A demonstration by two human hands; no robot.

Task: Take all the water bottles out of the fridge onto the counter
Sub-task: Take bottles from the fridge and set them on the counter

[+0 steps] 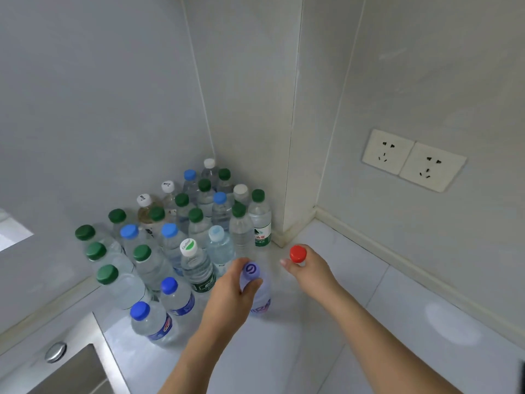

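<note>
Bottles (181,240) crowded in counter (326,322) corner, left hand (233,294) gripping purple-capped bottle (260,297) at cluster's front, right hand (308,270) just right of cluster — pinching red-capped bottle (297,253), body hidden.

caps (181,199): green, blue, white | held caps: purple (251,270), red (297,253) | counter (326,322): white | wall (99,95): grey

The right hand (308,268) hides all of the red-capped bottle (297,253) below its cap, the rear bottles in the cluster (210,177) show little but caps, and the sink (56,362) is cut off by the bottom-left edge.
</note>
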